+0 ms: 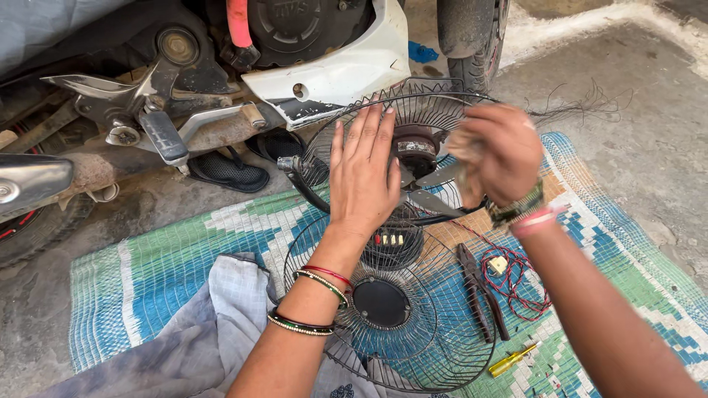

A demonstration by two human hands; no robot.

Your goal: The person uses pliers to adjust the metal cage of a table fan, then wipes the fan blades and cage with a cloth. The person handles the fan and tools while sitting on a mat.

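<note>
- Two hands work over a dismantled table fan on a woven mat of blue, green and white, laid on a concrete floor.
- Left hand is spread flat, fingers straight and together, palm pressed against the rear wire guard of the fan; it grips nothing, only steadies the guard. Bangles and a red thread sit on its wrist.
- Right hand is closed around a small crumpled cloth, pale in colour; the hand is motion-blurred, so the cloth may be a rag or a wad of paper. It is held just beside the fan motor, at the hub.
- Rear guard stands tilted, leaning up from the mat, with the brown motor at its centre and a grey blade showing below the right hand.
- Front wire guard, round with a black centre disc, lies flat on the mat, under the left forearm and touching the base of the standing guard.
- Pliers lie on the mat right of the flat guard, just beside a tangle of red and black wires.
- Yellow-handled screwdriver lies near the mat's lower right part.
- Grey cloth garment covers the mat's lower left.
- Scooter with white bodywork stands behind the fan, and a black sandal lies under it.
</note>
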